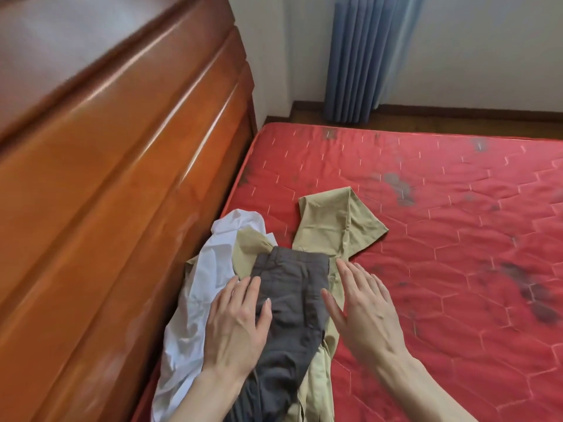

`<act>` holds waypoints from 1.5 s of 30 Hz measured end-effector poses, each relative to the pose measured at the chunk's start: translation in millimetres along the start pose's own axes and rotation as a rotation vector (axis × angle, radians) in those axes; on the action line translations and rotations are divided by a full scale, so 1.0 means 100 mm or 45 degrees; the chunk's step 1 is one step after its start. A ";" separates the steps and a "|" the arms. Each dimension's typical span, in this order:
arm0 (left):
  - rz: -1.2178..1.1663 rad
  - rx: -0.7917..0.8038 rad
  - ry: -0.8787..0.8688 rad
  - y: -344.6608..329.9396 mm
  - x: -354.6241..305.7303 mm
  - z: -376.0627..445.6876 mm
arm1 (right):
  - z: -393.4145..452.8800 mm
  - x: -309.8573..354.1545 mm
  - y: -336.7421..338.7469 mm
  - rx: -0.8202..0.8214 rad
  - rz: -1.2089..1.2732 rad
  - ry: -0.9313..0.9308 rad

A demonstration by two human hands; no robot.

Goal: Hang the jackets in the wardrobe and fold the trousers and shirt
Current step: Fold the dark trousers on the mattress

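Resting flat, both hands (300,318) touch grey trousers (292,303).

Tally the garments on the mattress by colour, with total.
Grey trousers: 1
Khaki garment: 1
White shirt: 1
Total: 3, heaped together on the red mattress.

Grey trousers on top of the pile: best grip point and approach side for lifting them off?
Take the grey trousers at the far waistband edge, pinching both corners from above. That edge lies flat and exposed on the khaki garment, while the legs run back toward the person. The left hand rests flat on them; the right hand is at their right edge. White shirt crowds the left, so come from above.
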State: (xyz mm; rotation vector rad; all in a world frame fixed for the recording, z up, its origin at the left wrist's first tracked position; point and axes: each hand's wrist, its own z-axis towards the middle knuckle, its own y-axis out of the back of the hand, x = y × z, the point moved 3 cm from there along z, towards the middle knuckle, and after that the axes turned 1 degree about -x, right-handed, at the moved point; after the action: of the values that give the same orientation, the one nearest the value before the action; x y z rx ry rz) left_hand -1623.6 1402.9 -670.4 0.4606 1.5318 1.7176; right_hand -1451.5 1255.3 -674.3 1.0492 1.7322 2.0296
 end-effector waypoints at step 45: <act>-0.976 0.525 0.443 -0.49 -0.55 0.60 | 0.52 0.19 -0.24 0.468 1.546 -0.746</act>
State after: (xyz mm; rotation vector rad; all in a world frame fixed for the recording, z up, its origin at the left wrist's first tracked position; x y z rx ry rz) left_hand -1530.5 1401.3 -692.1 -0.2390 1.9782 0.9111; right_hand -1436.0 1311.3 -689.2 2.9518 1.2088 1.4838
